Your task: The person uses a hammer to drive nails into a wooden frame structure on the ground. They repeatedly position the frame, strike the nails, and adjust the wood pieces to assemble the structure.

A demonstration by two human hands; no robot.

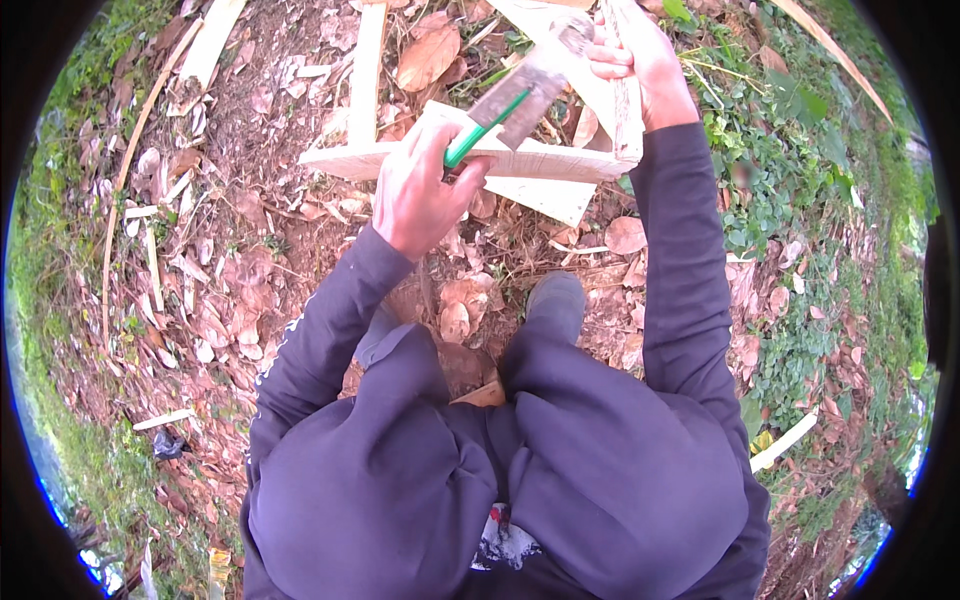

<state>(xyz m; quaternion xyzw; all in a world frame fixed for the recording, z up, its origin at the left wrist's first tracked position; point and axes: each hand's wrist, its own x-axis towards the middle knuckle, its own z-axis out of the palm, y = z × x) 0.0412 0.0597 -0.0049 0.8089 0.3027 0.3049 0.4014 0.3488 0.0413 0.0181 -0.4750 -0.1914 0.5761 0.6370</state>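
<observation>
My left hand [425, 190] is closed round a green-handled tool [462, 148]. Its broad grey-brown far part is smeared, so its exact kind is unclear; a rounded pale end reaches toward my right hand. Below that tool lies a pale wooden board [545, 163], running crosswise. My right hand [645, 65] grips an upright wooden strip [627, 115], whose near end meets the board's right end at a corner. Another flat wood piece [545, 198] shows beneath the board. A further pale strip [366, 85] extends away from the board on the left.
Dry brown leaves [245, 290] and wood offcuts cover the ground. A long thin strip [122, 180] lies at the left, with a wide plank [210, 45] beyond it. Green plants [760, 200] grow on the right. My shoe [556, 303] stands close to the work.
</observation>
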